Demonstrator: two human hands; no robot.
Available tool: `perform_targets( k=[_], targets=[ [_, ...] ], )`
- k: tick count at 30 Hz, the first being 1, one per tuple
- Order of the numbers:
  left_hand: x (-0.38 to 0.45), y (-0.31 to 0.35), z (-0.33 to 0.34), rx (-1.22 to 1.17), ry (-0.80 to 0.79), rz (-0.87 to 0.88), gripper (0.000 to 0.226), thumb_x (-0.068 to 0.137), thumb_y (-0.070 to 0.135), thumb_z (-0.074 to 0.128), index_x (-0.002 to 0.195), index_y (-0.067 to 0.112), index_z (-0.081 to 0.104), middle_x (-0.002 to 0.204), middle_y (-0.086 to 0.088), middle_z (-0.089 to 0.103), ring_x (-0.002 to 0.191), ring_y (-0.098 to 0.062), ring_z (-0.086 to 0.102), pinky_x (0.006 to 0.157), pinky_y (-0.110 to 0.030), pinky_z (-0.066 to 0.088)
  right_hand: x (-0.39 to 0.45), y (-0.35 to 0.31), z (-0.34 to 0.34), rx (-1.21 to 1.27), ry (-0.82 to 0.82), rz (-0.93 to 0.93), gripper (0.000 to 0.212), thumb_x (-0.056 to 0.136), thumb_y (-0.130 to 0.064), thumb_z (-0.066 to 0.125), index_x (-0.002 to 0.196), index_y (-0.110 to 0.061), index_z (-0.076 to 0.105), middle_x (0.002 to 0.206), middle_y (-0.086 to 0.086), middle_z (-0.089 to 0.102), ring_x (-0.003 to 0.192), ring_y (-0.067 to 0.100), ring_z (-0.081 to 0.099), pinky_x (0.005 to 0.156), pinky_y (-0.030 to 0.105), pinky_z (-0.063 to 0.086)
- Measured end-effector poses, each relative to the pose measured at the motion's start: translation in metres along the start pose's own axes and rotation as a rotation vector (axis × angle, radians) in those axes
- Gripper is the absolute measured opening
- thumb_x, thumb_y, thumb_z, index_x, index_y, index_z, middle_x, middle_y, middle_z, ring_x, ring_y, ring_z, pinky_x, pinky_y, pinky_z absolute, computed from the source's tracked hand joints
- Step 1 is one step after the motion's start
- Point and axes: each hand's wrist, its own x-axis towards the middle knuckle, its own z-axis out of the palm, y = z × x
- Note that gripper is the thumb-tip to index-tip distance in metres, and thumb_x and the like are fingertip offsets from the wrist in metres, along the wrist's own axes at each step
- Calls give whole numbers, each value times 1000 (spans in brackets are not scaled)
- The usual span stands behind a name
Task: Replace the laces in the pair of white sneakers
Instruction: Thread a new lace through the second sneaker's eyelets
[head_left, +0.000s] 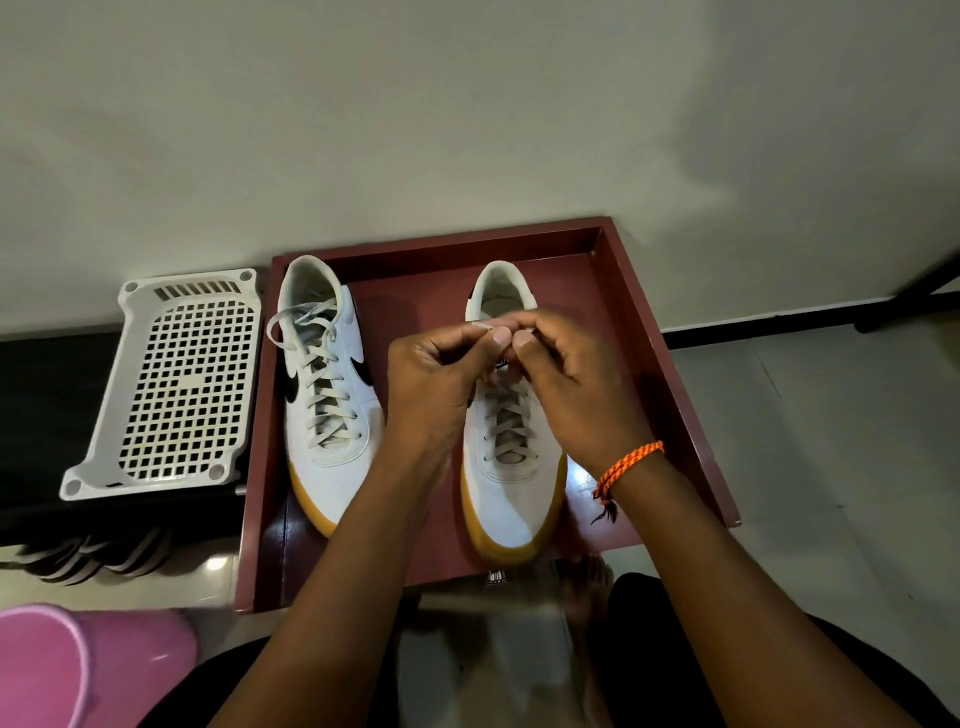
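Two white sneakers with yellow-brown soles stand toes toward me in a dark red wooden tray (670, 364). The left sneaker (332, 457) is laced in grey-white, its lace (306, 317) tied in a loose bow at the top. Over the upper eyelets of the right sneaker (511, 499) both hands meet. My left hand (436, 374) pinches a lace end between thumb and fingers. My right hand (566, 374), an orange cord around its wrist, pinches the other lace end. The right sneaker's lace (506, 421) crosses below the hands; the hands hide its top.
A white perforated plastic basket (182, 384) lies upside down left of the tray on a dark surface. A pink plastic bucket (78, 670) sits at bottom left. A pale wall rises behind the tray. My bare foot (587, 577) is on the tiled floor before the tray.
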Motion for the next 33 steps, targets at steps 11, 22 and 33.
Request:
perform_targets(
  k=[11, 22, 33],
  targets=[
    [6, -4, -10, 220, 55, 32, 14, 84, 19, 90, 90, 10, 81, 84, -7, 80, 75, -29, 79, 73, -45, 65, 5, 13, -13, -277, 130, -155, 9, 95, -25, 76, 100, -21, 82, 91, -10, 73, 88, 7, 69, 77, 37, 59],
    [3, 4, -15, 271, 28, -11, 9, 98, 12, 75, 102, 11, 83, 85, -3, 81, 71, -15, 72, 67, -24, 58, 9, 18, -6, -331, 69, -119, 10, 95, -30, 75, 102, -25, 80, 100, -10, 66, 88, 4, 63, 71, 22, 52],
    [2, -9, -25, 783, 174, -29, 6, 93, 34, 77, 92, 34, 83, 70, 16, 74, 67, -3, 70, 71, -37, 62, 7, 15, 11, -667, 127, -105, 5, 89, -19, 77, 93, -16, 80, 144, 1, 54, 127, 22, 52, 90, 39, 55]
  ],
)
